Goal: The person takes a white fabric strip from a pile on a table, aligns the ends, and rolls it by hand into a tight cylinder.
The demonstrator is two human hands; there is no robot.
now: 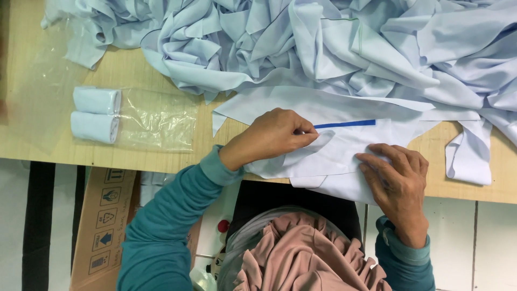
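A person in teal sleeves works a white fabric piece at the near edge of a wooden tabletop, its lower part hanging just over the edge. The left hand has its fingers pinched shut on a fold of the cloth, right at the start of a narrow blue stripe that runs away to the right. The right hand lies flat on the piece's right part, fingers spread and pressing rather than gripping. The cloth looks thin, light and limp, likely to slide and crease easily; an edge or a fold seems the surest place to take hold, with a flat palm to keep the rest from shifting. Behind the piece, touching it, a heap of pale blue fabric covers the far side of the tabletop. Well apart to the left lie two small rolls of white cloth at the end of a clear plastic bag.
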